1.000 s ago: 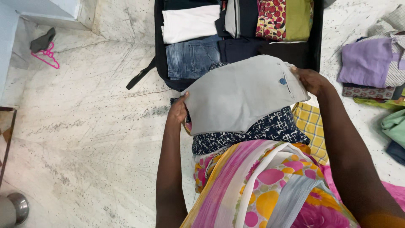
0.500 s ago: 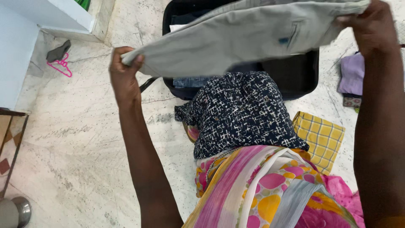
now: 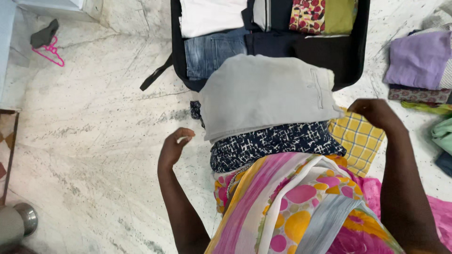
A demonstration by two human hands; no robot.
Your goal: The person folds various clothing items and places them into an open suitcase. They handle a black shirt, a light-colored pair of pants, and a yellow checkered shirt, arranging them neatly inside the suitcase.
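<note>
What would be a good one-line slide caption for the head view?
Folded grey trousers lie on a lap before an open suitcase; left hand and right hand hover beside them.

The left hand (image 3: 174, 146) sits at about nine o'clock from the frame's centre, fingers loosely curled, thumb and fingertips near each other, gripping nothing. Its forearm runs down toward six o'clock. The right hand (image 3: 376, 113) lies at about three o'clock, fingers bent inward and pointing toward nine o'clock, also empty. Its forearm stretches down toward five o'clock, leaving the frame at the bottom edge.
</note>
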